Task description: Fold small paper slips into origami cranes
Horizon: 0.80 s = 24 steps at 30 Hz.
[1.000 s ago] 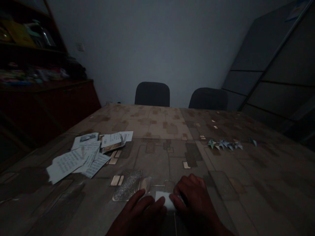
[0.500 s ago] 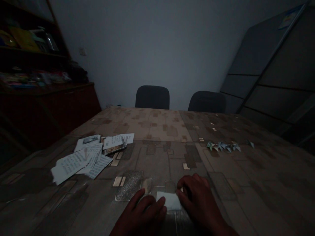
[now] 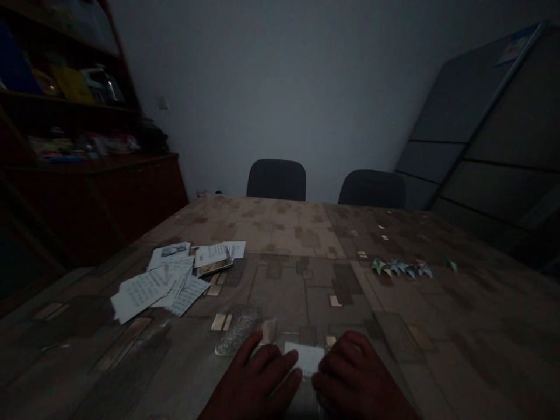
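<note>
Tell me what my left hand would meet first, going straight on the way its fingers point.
The left hand would meet the small white paper at its fingertips first, then probably the right hand; depth is hard to judge here.

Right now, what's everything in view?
small paper: one, white, between hands
printed papers: several, mostly white, table left
folded papers: several, pale greenish-blue, table right
table: one, patterned brown, foreground
chairs: two, dark grey, beyond table
wall: one, grey-blue, background
wall plate: one, pale, left of chairs
cabinet: one, dark red, far left
shelf items: many, mixed, cabinet
panelled unit: one, grey, far right
left hand: one, bare, paper's left
right hand: one, bare, paper's right
</note>
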### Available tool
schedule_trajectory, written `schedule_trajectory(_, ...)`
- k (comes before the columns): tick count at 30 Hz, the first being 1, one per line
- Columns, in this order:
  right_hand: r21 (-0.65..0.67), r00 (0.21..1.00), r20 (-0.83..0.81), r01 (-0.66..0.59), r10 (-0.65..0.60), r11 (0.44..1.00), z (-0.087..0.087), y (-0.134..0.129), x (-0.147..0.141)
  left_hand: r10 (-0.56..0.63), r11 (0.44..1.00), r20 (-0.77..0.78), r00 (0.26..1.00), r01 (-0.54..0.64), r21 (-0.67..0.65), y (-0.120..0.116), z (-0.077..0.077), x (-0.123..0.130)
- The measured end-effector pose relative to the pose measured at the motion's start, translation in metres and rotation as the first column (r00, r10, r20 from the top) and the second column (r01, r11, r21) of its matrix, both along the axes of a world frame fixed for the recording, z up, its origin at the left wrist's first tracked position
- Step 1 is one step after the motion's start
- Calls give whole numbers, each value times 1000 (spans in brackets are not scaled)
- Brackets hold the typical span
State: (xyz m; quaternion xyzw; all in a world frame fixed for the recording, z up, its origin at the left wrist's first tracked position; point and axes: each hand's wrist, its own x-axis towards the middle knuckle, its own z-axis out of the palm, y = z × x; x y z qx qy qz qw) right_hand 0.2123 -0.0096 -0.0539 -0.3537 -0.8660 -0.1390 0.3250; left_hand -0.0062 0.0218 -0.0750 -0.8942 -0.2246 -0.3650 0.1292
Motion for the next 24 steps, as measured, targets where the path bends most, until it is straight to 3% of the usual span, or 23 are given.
schedule_trajectory(5, -104, 999, 42, 35, -30, 994, 2, -2, 0, -28, 1000, 64, 998, 28, 5, 4, -10, -3)
schedule_trajectory(12, -55, 987, 150, 67, -58, 996, 4, -3, -4, -43, 996, 45, 998, 46, -77, 3, -8, -6)
schedule_trajectory(15, -96, 987, 150, 70, -55, 993, 10, -5, -1, -50, 993, 20, 999, 52, -106, 3, -9, -13)
schedule_trajectory(19, -128, 992, 117, 61, -46, 990, 13, -4, -3, -37, 995, -22, 999, 35, -91, 2, -8, -18)
schedule_trajectory(24, -50, 988, 151, 39, -31, 998, 6, 1, -13, 1, 999, -39, 999, -2, -33, -1, 0, -15)
